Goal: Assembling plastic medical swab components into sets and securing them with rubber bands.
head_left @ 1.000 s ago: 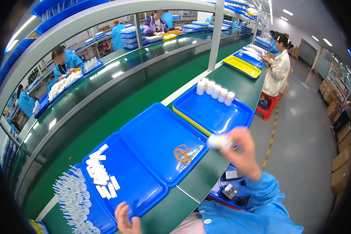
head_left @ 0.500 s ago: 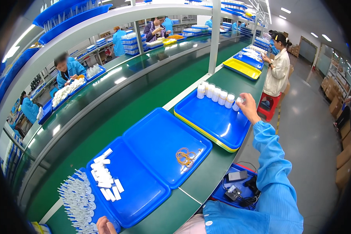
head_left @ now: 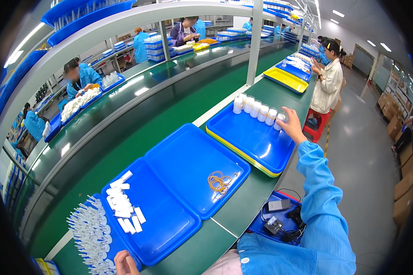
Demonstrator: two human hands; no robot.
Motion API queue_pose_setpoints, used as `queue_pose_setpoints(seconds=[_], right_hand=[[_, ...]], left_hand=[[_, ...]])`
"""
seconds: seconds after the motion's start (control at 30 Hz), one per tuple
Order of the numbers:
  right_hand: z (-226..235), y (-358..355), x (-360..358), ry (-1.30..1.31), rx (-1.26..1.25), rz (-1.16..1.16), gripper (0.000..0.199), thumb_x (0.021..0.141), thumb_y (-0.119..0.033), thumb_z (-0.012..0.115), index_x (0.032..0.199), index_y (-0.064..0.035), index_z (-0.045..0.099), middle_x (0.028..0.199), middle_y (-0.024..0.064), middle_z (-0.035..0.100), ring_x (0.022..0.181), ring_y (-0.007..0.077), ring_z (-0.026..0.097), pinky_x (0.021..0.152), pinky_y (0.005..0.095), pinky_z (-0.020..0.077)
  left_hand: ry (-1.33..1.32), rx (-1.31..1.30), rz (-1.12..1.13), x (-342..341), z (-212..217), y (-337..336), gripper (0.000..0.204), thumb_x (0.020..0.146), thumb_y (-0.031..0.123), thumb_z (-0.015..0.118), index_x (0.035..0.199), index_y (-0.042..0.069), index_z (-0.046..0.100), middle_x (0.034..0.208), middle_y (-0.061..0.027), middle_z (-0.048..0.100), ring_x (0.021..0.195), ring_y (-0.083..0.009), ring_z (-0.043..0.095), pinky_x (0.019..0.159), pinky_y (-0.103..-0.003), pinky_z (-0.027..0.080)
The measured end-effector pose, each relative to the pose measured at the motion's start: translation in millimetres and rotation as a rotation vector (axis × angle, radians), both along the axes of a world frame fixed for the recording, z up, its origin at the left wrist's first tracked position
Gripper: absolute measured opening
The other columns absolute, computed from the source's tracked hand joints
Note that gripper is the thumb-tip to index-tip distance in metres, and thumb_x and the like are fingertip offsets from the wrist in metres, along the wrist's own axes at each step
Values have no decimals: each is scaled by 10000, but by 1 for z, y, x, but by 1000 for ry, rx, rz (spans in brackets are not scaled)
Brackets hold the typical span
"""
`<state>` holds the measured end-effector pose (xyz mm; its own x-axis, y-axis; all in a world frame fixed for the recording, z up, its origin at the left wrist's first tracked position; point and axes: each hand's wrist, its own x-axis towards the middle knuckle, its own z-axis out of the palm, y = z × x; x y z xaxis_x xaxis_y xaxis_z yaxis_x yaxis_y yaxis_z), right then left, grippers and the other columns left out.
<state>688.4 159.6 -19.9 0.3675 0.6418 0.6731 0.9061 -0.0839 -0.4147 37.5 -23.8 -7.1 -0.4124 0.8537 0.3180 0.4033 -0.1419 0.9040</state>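
At the far right end of a row of white bundles in clear wrap (head_left: 255, 110), my right hand (head_left: 293, 127) is beside the last bundle (head_left: 279, 122). Its thumb and forefinger are spread, the thumb close to the bundle. The row stands upright along the far edge of a blue tray (head_left: 248, 137), stacked on a yellow one. At the lower edge, my left hand (head_left: 125, 264) is partly cut off, its fingers loosely bent and apart with nothing visible in them. It is nearest to clear plastic droppers or pipettes (head_left: 89, 233) and a blue tray (head_left: 170, 229) with loose white blocks (head_left: 124, 208).
Tan rubber bands (head_left: 220, 182) lie in the middle blue tray (head_left: 179, 146). A bin with cables and adapters (head_left: 280, 220) is below the bench's right edge. A shelf post (head_left: 254, 46) rises behind the trays. Co-workers sit along the benches; a yellow tray (head_left: 287, 80) lies farther off.
My right hand's fingers have spread from the last bundle, which now stands at the end of the row. My left hand has barely moved.
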Motion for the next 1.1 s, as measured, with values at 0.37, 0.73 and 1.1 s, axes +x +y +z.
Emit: queue_pose_setpoints(seconds=[0.37,0.73,1.1], right_hand=[[85,-8,-235,150,-12,665,450,759,-57,713,1187,-65,573,1082,67,564,691,123,541,622,252,460],[16,61,-528,-394,-655,1461,190,818,-121,622,1005,-88,637,999,128,588,960,336,574,836,431,461],[11,-33,-483,-482,-685,1628,219,801,-93,619,1020,-91,635,985,119,567,939,339,563,788,434,488]], left_hand=[[-194,94,105,-36,-24,-2,174,819,0,626,989,-34,616,969,-99,610,904,-184,594,810,-289,477],[-247,42,108,-44,-20,-53,131,816,-19,643,947,-19,659,996,-103,626,946,-188,596,842,-295,482],[-210,5,242,-65,-30,-78,113,830,54,675,910,-25,660,944,-100,635,900,-183,599,813,-292,480]])
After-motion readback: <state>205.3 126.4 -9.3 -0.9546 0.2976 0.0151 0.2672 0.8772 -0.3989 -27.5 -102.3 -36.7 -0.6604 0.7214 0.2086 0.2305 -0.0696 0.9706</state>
